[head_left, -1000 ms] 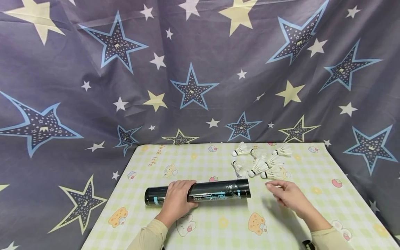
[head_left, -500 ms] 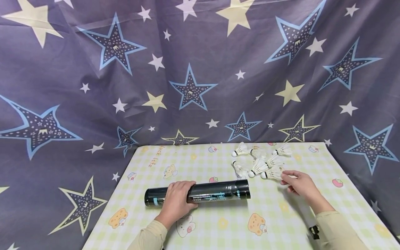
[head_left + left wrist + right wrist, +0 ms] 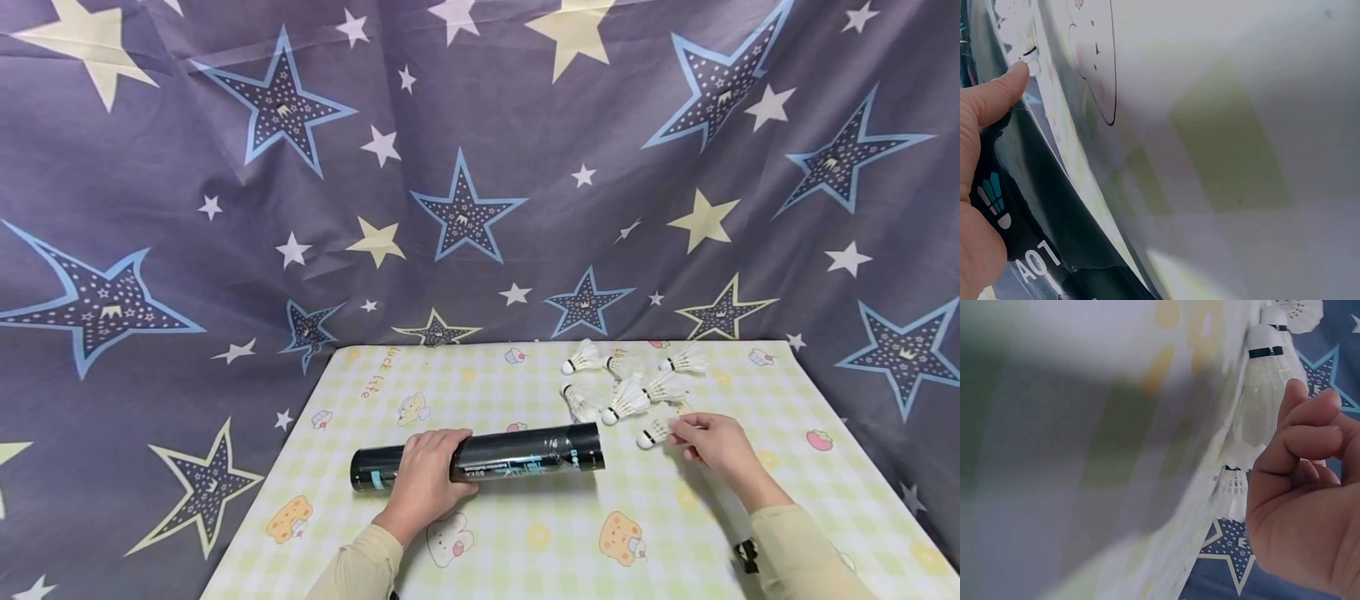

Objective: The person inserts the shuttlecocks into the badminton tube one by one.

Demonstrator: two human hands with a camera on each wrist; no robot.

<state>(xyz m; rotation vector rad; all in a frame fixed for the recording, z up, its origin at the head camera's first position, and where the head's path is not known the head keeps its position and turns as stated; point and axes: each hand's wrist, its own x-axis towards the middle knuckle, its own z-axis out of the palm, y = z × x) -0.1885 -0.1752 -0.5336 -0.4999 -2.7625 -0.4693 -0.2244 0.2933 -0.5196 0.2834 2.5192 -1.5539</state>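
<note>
My left hand (image 3: pixel 425 475) grips a black shuttlecock tube (image 3: pixel 517 455) lying across the table, palm over its left part. In the left wrist view the thumb (image 3: pixel 1004 90) lies along the black tube (image 3: pixel 1041 187), which bears a printed shuttlecock and "A01". To the right, my right hand (image 3: pixel 716 450) pinches a white shuttlecock (image 3: pixel 654 432) by its feather skirt, cork pointing left toward the tube's right end. The right wrist view shows this shuttlecock (image 3: pixel 1263 387) at the fingertips of the right hand (image 3: pixel 1310 469).
Several more white shuttlecocks (image 3: pixel 625 402) lie in a loose group behind the right hand. The table has a green checked cloth (image 3: pixel 540 550) with cartoon prints. A dark star-patterned curtain (image 3: pixel 480 167) hangs behind the table's back edge.
My right hand moved right and back to the front shuttlecock, took hold of its skirt, and drew it slightly forward from the group. The left hand stays on the tube.
</note>
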